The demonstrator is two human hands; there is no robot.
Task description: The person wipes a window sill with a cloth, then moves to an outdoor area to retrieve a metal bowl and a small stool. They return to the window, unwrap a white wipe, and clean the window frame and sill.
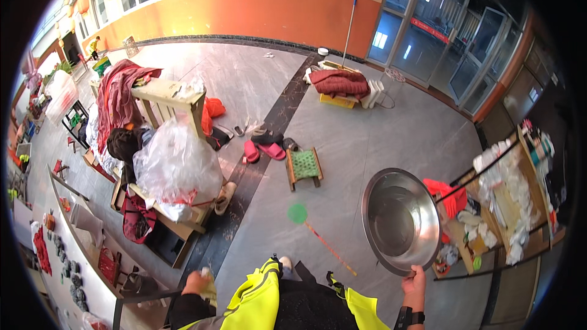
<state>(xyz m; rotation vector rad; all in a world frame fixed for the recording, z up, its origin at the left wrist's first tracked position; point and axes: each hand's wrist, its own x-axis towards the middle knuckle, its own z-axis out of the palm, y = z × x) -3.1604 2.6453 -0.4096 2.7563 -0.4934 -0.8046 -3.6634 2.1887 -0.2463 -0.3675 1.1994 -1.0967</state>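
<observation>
My right hand (414, 284) grips the rim of a stainless steel basin (390, 220). The basin is tilted, its inside facing me, and I see nothing solid in it. Low on the left, my left hand (195, 283) is closed around a pale, yellowish item (209, 288); my sleeve and fingers partly cover it, so its kind is unclear. On the floor ahead lies a green fly swatter (297, 213) with a long thin handle. Beyond it stands a small wooden stool (304, 165) with a green woven seat.
Pink slippers (272, 151) and other shoes lie beyond the stool. At left, a wooden bench (169, 94) carries clothes and a plastic bag (178, 169). A cluttered shelf (500, 201) flanks the basin. Farther off are a maroon bundle (339, 83) and a distant person (93, 47).
</observation>
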